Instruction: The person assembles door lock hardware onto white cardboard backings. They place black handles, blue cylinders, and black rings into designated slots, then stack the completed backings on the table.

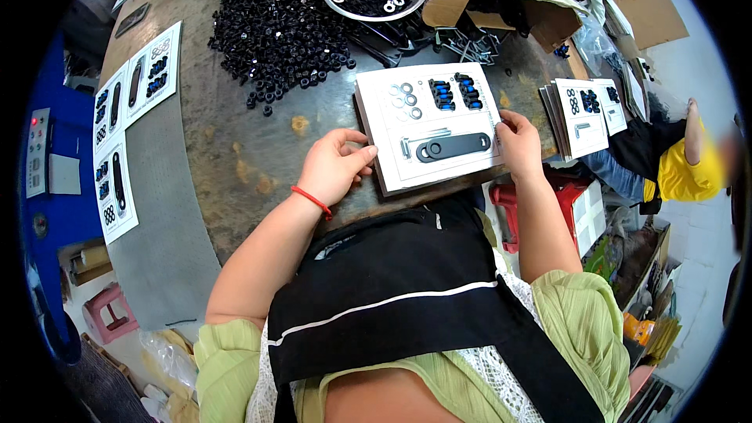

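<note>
I am resting my left hand (335, 166) with its fingers curled loosely at the left edge of the stack of white cards (429, 127), thumb touching the edge. The stack is lying flat on the worktop (235, 149) right in front of me. I think the cards are thin and bendy, and the little blue screws, washers and black flat bar on top could slide off, so holding both side edges and keeping it level seems best. My right hand (518, 143) is pinching the right edge.
</note>
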Demonstrator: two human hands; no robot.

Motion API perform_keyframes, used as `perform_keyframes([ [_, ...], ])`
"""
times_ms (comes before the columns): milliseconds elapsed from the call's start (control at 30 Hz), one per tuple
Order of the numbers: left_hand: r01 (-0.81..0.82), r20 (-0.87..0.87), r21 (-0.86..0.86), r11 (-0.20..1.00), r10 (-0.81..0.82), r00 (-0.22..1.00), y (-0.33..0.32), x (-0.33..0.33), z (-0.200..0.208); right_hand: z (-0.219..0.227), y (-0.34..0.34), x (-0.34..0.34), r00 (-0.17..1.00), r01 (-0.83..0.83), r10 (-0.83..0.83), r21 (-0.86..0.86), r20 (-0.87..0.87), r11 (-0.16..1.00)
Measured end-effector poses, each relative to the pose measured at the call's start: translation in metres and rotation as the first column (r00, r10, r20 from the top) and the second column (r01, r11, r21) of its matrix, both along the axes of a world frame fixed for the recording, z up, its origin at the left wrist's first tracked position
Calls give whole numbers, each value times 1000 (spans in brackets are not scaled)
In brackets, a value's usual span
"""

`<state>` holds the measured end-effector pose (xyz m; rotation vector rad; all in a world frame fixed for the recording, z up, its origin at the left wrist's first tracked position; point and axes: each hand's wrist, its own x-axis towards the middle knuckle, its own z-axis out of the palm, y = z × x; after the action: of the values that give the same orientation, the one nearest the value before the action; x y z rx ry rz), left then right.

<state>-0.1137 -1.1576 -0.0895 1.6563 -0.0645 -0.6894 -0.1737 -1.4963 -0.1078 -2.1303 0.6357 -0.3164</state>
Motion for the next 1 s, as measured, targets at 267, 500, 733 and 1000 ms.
perform_keyframes([
  [267,-5,-45,-112,994,0,999,-11,-2,-5,6,3,0,999,-6,0,124,46,992],
  [500,-71,-36,-163,984,66,997,4,-15,5,25,16,5,995,-64,50,170,85,983],
  [733,-275,-17,-283,919,282,959,67,-40,24,74,77,64,934,-353,346,77,88,932],
  [1000,-601,43,-222,768,623,781,129,-71,39,89,189,159,731,-682,682,-38,20,731],
])
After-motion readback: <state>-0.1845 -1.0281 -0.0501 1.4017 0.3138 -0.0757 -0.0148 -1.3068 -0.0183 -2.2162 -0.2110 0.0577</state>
